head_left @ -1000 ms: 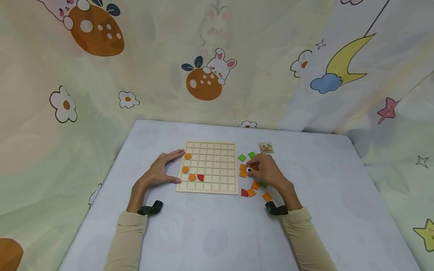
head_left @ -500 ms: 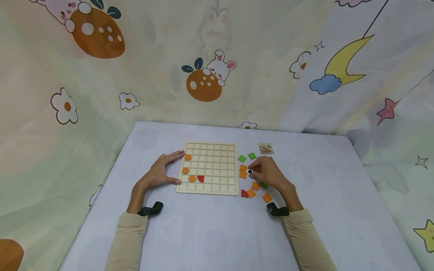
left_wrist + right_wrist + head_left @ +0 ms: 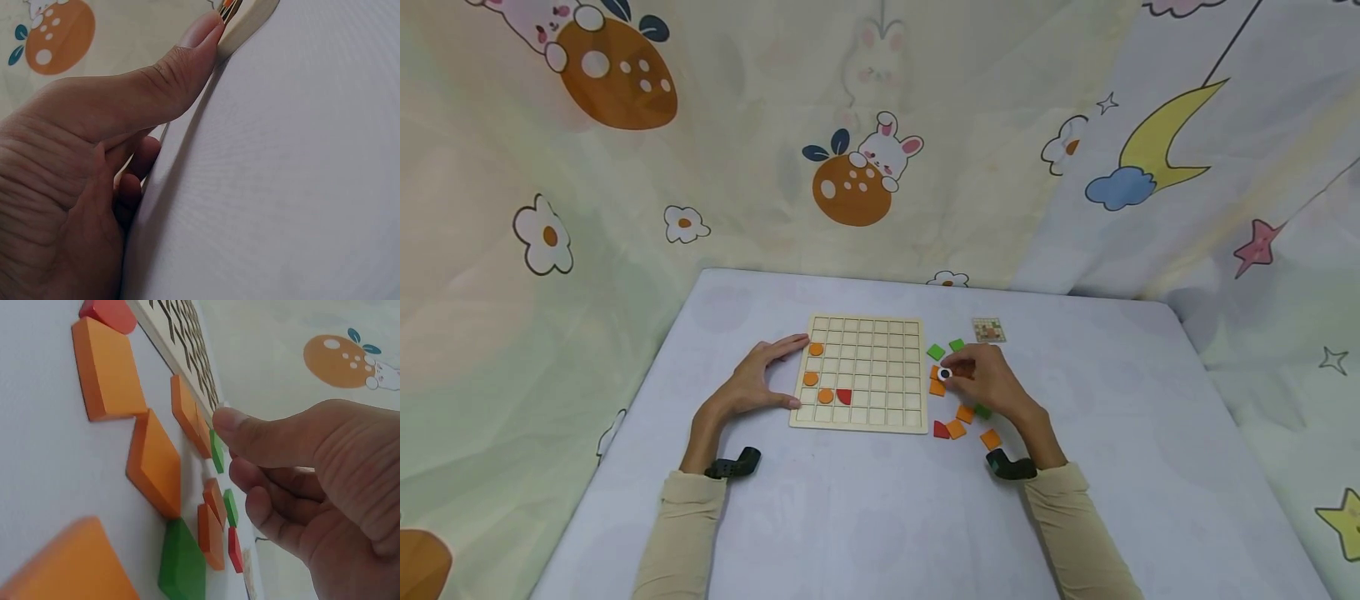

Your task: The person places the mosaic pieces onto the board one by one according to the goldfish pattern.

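A pale wooden grid board [image 3: 880,364] lies flat on the table. Three orange discs and a red quarter-round piece [image 3: 844,397] sit in its left and lower cells. My left hand [image 3: 745,379] spreads thumb and fingers against the board's left edge; in the left wrist view the thumb [image 3: 169,81] presses on the corner of the rim. Right of the board, my right hand [image 3: 988,379] pinches a white disc with a black centre [image 3: 945,375] between thumb and fingers, raised over the orange squares [image 3: 937,387]. The right wrist view hides most of that disc behind the thumb [image 3: 262,437].
Loose pieces lie around my right hand: green squares [image 3: 936,352], several orange squares [image 3: 965,413] and a red quarter-round [image 3: 941,429]. A small printed pattern card [image 3: 988,330] rests behind them. A patterned cloth [image 3: 737,150] hangs at the table's far edge.
My right hand has lifted the white disc and moved slightly left with it, so it now overlaps the orange squares. My left hand has stayed at the board's edge.
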